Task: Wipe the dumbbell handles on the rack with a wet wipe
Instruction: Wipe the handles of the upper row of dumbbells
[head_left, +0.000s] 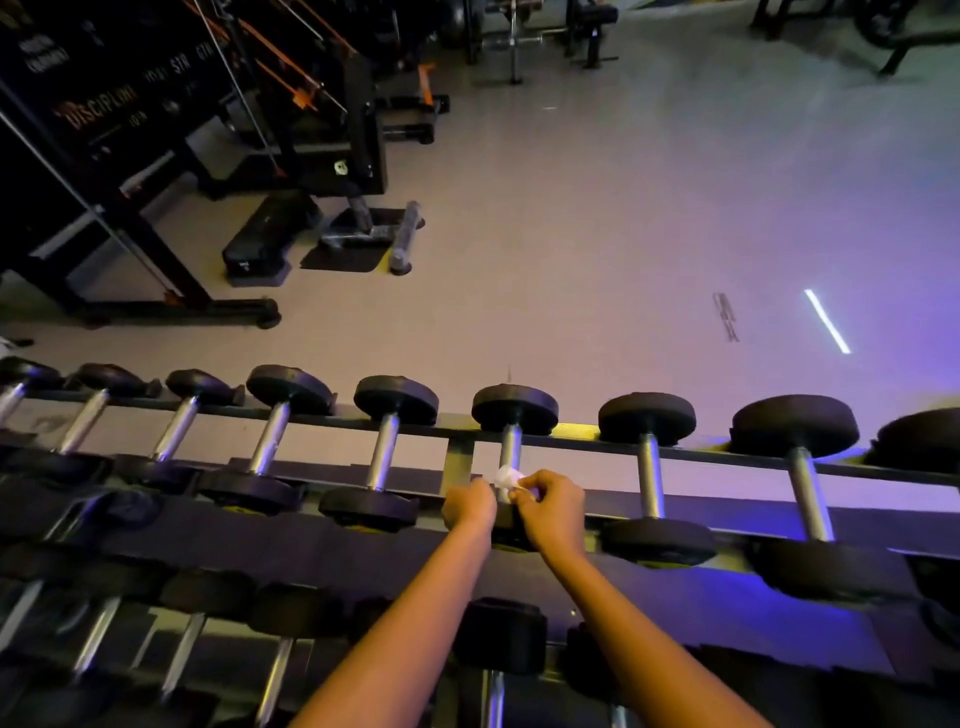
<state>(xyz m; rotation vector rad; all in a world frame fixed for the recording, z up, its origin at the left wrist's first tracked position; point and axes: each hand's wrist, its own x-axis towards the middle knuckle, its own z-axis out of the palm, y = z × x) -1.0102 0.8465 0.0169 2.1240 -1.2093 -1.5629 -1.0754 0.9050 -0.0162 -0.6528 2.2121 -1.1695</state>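
Head view. The rack (727, 453) ran across the lower frame, with a top row of black-headed dumbbells lying across its rails and a second row below. Both hands met at one dumbbell (515, 409) near the middle of the top row. The wet wipe (506, 477), small, white and crumpled, sat against the near end of that dumbbell's chrome handle (510, 446), just above the near head, which the hands largely hid. The right hand (553, 506) had its fingers curled and pinched the wipe between thumb and fingertips. The left hand (469, 503) was curled into a loose fist, its knuckles at the wipe's left edge; whether it gripped the wipe could not be told. Both forearms were bare and reached up from the bottom edge. Beyond the rack lay a pale floor (597, 234), a black cable machine (358, 130) at upper left and a grey cylinder (405, 236) beside its base.
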